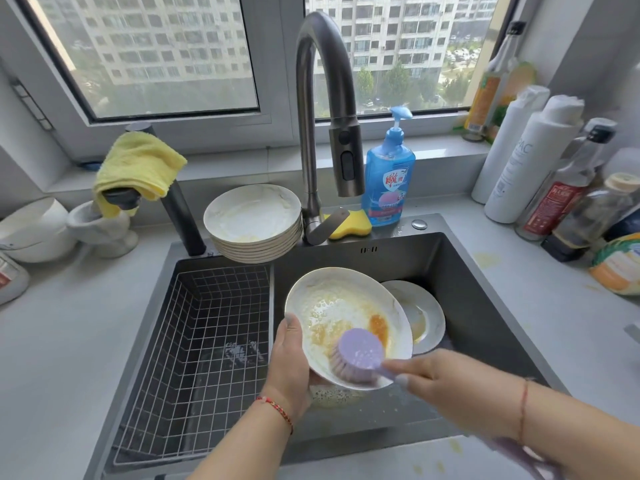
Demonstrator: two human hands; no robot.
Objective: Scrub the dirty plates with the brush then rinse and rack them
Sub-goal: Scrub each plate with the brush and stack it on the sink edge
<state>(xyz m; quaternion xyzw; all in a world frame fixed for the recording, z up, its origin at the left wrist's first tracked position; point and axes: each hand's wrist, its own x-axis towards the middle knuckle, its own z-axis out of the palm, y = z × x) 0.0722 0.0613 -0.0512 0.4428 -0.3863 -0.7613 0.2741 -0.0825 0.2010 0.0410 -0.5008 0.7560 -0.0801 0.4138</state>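
My left hand (pixel 289 362) grips the left rim of a white plate (pixel 332 306) smeared with orange sauce and foam, tilted over the dark sink (pixel 460 271). My right hand (pixel 436 379) holds the handle of a purple round brush (pixel 358 355), whose bristles press on the plate's lower part. A second dirty plate (pixel 422 317) lies in the sink behind it. A stack of several dirty plates (pixel 254 223) stands on the sink's back edge. The wire rack basket (pixel 194 341) fills the left half of the sink and holds no plates.
The tall faucet (pixel 323 109) arches over the sink, no water running. Blue dish soap (pixel 388 174) and a yellow sponge (pixel 349 226) stand behind it. Bottles (pixel 530 161) crowd the right counter. A yellow cloth (pixel 138 168) and white mortar (pixel 100 226) are at left.
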